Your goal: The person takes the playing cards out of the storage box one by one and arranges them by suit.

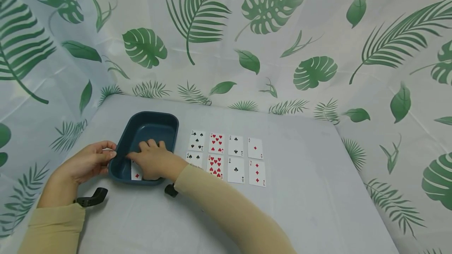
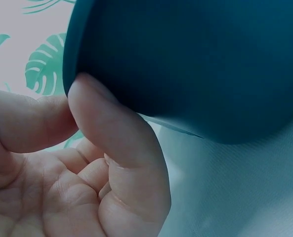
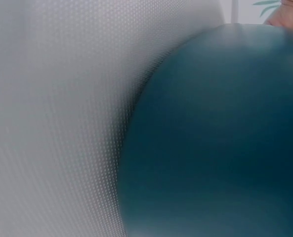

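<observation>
A dark blue rectangular tray (image 1: 131,128) with rounded corners lies at the table's left. My left hand (image 1: 92,160) pinches its left rim between thumb and fingers; the left wrist view shows the fingertips at the tray wall (image 2: 195,64). Inside the tray, my right hand (image 1: 152,162) reaches down over a playing card (image 1: 136,171) with a red diamond, which is partly covered. The right fingertips are bent away from the head camera, and I cannot tell if they grip the card. In the right wrist view only the tray's outer side (image 3: 210,138) shows large.
Right of the tray, face-up playing cards lie in two rows. The back row includes a five of spades (image 1: 196,140) and an ace of diamonds (image 1: 255,148); the front row has an ace of clubs (image 1: 236,170) and a three of diamonds (image 1: 257,173). Leaf-print cloth (image 1: 212,58) surrounds the table.
</observation>
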`<state>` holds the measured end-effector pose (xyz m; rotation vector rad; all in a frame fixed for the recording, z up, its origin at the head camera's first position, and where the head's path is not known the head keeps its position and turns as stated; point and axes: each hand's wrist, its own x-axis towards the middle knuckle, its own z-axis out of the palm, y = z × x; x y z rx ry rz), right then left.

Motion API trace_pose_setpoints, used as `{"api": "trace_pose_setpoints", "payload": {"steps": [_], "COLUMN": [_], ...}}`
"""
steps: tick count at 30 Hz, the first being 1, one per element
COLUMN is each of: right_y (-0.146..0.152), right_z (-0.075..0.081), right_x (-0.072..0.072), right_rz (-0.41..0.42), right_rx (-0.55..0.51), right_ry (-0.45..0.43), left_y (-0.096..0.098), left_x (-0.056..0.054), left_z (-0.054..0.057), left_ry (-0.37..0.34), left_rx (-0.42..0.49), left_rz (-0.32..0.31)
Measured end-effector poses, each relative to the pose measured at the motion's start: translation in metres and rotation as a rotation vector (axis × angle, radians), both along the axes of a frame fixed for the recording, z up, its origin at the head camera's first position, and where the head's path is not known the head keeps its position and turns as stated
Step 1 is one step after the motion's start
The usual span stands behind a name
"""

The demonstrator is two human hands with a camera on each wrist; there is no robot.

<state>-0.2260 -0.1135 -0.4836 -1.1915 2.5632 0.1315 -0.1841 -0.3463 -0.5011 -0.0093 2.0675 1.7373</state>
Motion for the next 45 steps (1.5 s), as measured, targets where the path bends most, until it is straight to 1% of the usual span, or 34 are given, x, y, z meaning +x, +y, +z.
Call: {"api": "trace_pose_setpoints", "payload": {"steps": [11,16,26,34,41,45], "right_y": [-0.0009,-0.0006,0.0002,-0.0013,-0.0018,0.0011], "right_z": [0.0031,0.0035,0.0020,-0.0013,0.0034,0.0062], "right_x": [-0.0022,-0.0042,-0.0056,-0.0094,-0.0080,-0.0059], "right_rz": [-0.027,-0.034,-0.061,-0.050,-0.034,-0.029], "right_rx": [-0.023,-0.044,-0.078,-0.165,-0.182,-0.194], "right_ry": [-0.076,-0.094,-0.068,-0.073,-0.054,-0.047], "left_y": [-0.0010,-0.0010,0.0008,-0.0004,-0.0009,-0.0001], "left_x": [0.0008,0.0010,0.0001,-0.0004,-0.0003,0.0000], "left_z": [-0.0013,-0.0022,-0.0024,-0.0026,-0.0013,-0.0004], "left_ry": [-0.004,-0.001,-0.002,0.003,-0.005,-0.011], "left_rx": [0.029,0.034,0.024,0.020,0.013,0.025], "left_rz": [-0.005,-0.006,-0.001,-0.002,0.004,0.002]}}
